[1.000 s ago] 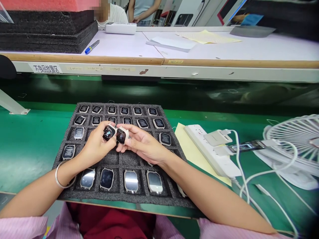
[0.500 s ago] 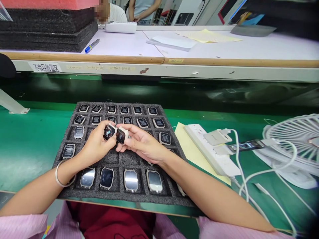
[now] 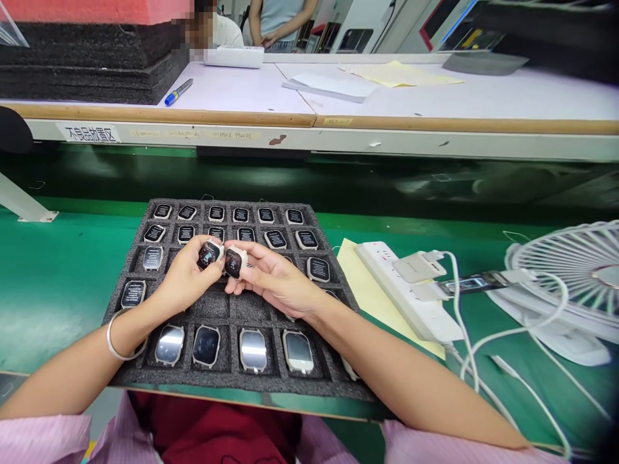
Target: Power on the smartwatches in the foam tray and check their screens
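Note:
My left hand (image 3: 191,274) is closed around a smartwatch (image 3: 209,255) without a strap, its dark screen lit with a small pattern. In my right hand (image 3: 275,277) is a second smartwatch (image 3: 234,263), pinched between thumb and fingers, its screen dark with a faint image. Both watches are held side by side, close together, above a black foam tray (image 3: 242,380). Several more watches lie in the tray's compartments; some at the back show text, while a front-row watch (image 3: 206,346) has a dark screen. My hands hide part of the middle rows.
Right of the tray lie yellow paper (image 3: 345,258), a white power strip (image 3: 411,290) with chargers and cables, and a white fan (image 3: 570,277). A raised shelf (image 3: 232,90) behind carries foam blocks (image 3: 87,64), a pen (image 3: 178,92) and papers (image 3: 333,86). People are beyond it.
Both hands keep their grip over the tray. The two watches have tilted slightly, and a faint image now shows on the right one. The whole view has shifted a little.

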